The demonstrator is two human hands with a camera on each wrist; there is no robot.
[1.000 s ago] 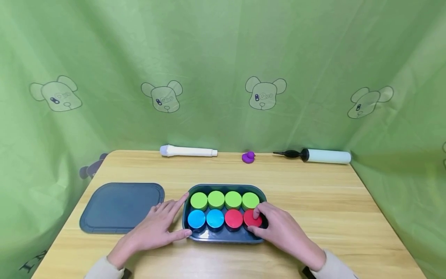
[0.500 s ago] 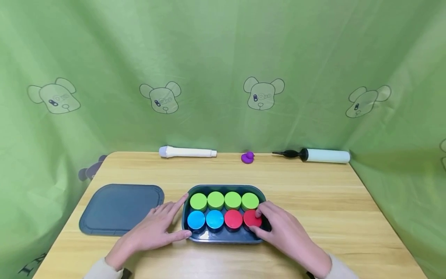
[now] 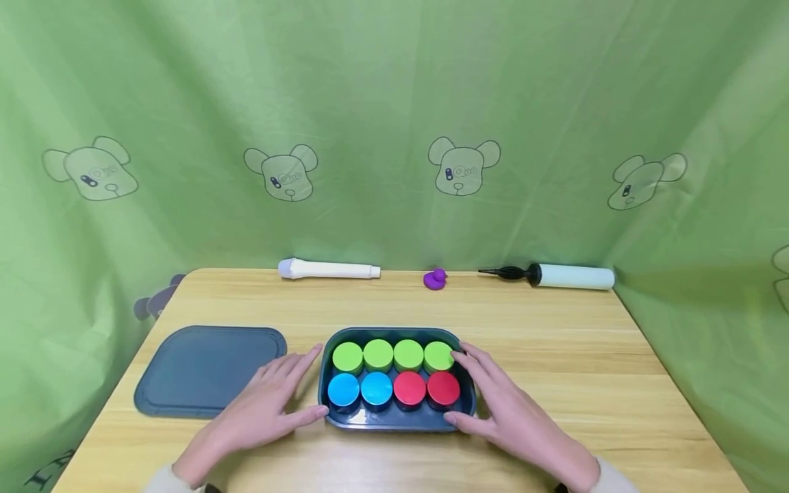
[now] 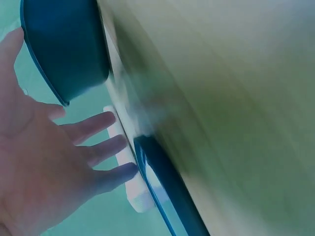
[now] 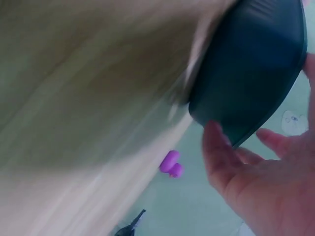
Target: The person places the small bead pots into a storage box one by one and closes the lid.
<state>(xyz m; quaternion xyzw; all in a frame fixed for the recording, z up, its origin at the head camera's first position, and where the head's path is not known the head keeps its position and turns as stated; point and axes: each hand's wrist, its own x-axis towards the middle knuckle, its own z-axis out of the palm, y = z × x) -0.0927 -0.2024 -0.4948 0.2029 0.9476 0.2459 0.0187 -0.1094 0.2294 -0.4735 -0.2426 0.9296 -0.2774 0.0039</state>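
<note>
A dark blue box [image 3: 394, 420] holds two rows of round, flat-topped pieces. The back row is green [image 3: 379, 353]; in front stand two blue ones [image 3: 377, 389] and two red ones [image 3: 409, 388]. At the box's left end my left hand [image 3: 261, 404] is spread, its thumb touching the rim in the left wrist view. My right hand [image 3: 514, 414] lies along the right end, fingers fairly straight, thumb at the front corner and fingers at the far corner. No piece is in either hand. In the right wrist view its fingers [image 5: 216, 147] touch the box wall.
A flat dark blue lid [image 3: 203, 370] lies left of the box, close to my left hand. Along the table's back edge are a white microphone-shaped thing [image 3: 329, 269], a purple duck [image 3: 435, 279] and a hand pump [image 3: 573, 276]. Green cloth [image 3: 370, 137] hangs behind.
My right hand has let go of the right-hand red piece and moved out to the box's right end. The red piece stays in the front row. My left hand has hardly moved.
</note>
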